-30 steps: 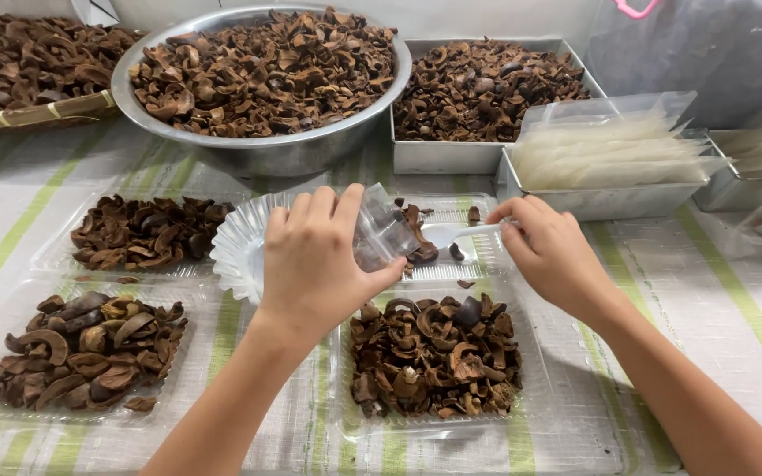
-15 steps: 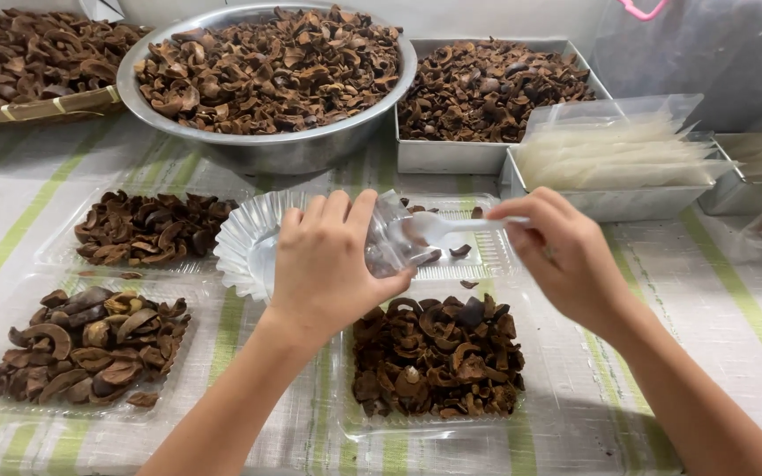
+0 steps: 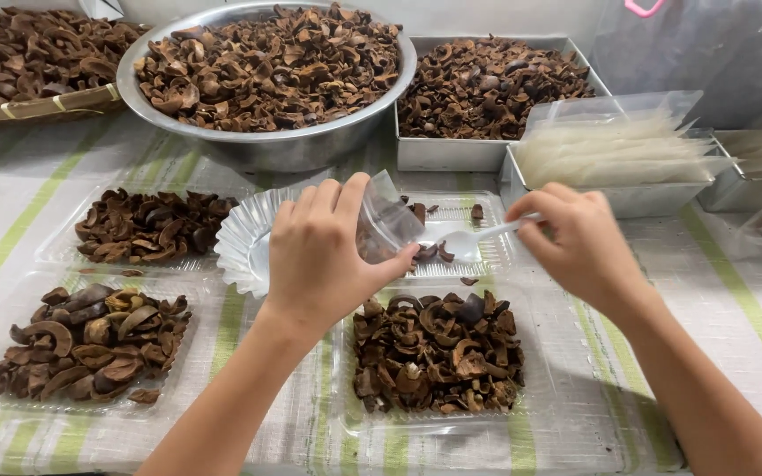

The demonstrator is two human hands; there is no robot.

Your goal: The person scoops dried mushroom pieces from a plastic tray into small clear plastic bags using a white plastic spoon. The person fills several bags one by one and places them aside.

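My left hand (image 3: 328, 251) grips a small clear plastic bag (image 3: 387, 225) and holds it open above a clear tray (image 3: 487, 256) that has a few brown pieces in it. My right hand (image 3: 575, 242) pinches the handle of a white plastic spoon (image 3: 465, 240), whose bowl lies just at the bag's mouth. A stack of fluted clear plastic cups (image 3: 244, 242) lies under my left hand. In front of my hands sits a clear tray (image 3: 540, 388) filled with dried brown husk pieces (image 3: 434, 353).
Two more filled clear trays (image 3: 147, 227) (image 3: 90, 339) lie at left. A big metal bowl (image 3: 266, 145), a woven basket (image 3: 37, 106) and a rectangular metal pan (image 3: 451, 154) hold heaps of the same pieces. A metal pan with clear bags (image 3: 615, 150) stands right.
My right hand has brought the spoon left and lower, so its bowl now meets the bag's mouth. My left hand has tilted the bag slightly; the view has crept forward.
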